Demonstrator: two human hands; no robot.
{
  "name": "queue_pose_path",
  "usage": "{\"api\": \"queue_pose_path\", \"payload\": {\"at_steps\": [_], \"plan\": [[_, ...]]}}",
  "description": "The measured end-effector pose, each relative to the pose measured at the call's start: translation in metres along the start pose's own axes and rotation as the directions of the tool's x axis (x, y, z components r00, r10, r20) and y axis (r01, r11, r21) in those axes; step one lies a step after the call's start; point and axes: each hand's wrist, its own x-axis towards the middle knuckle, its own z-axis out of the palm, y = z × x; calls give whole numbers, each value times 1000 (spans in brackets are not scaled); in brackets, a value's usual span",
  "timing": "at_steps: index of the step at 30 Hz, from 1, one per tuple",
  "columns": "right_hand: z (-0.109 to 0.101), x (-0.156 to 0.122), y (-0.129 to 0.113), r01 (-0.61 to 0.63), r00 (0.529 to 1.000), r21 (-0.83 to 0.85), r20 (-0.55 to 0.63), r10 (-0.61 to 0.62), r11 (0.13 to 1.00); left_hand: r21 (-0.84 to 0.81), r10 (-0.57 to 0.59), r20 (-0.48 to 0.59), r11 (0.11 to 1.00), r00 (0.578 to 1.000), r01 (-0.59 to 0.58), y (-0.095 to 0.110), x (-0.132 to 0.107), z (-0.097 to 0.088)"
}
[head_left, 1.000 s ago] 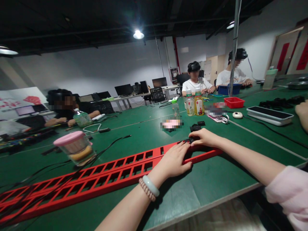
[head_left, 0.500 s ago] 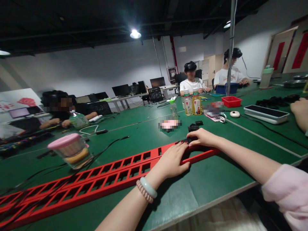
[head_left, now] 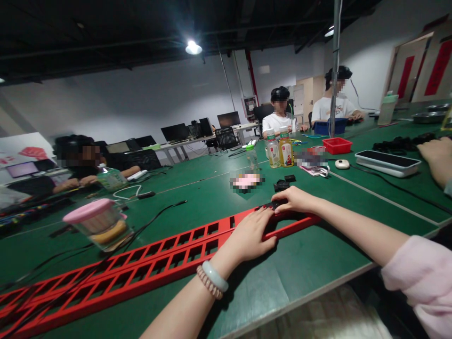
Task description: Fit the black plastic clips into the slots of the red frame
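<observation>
A long red slotted rack (head_left: 243,217) lies diagonally across the green table. My left hand (head_left: 249,233) rests palm down over its right part, fingers stretched out and thumb along the near rim. At the rack's right end my right hand (head_left: 298,200) has its thumb and fingers bent together on a small black part (head_left: 275,204), mostly hidden by the fingertips. The left fingertips lie close beside that part. Just beyond the right hand are several loose black pieces (head_left: 281,185).
A pink-lidded jar (head_left: 93,230) and black cables stand behind the rack's left side. Farther back are drink bottles (head_left: 286,151), a red bin (head_left: 337,146), a white-edged black box (head_left: 388,162) and a metal pole (head_left: 334,70). Other people sit around the table; another person's hand (head_left: 438,160) is at right.
The view has shifted slightly. The black part under my right fingers now shows less and looks lower against the rack. My left hand stays in place on the rack.
</observation>
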Motion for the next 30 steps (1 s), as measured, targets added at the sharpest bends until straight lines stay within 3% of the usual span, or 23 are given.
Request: {"api": "queue_pose_path", "payload": {"at_steps": [15, 30], "plan": [[3, 5, 3, -74, 997, 52, -17, 75, 996, 0, -13, 13, 1000, 1000, 13, -1, 0, -1], [4, 5, 8, -40, 999, 72, -2, 40, 997, 0, -10, 17, 1000, 1000, 10, 0, 1, -3]]}}
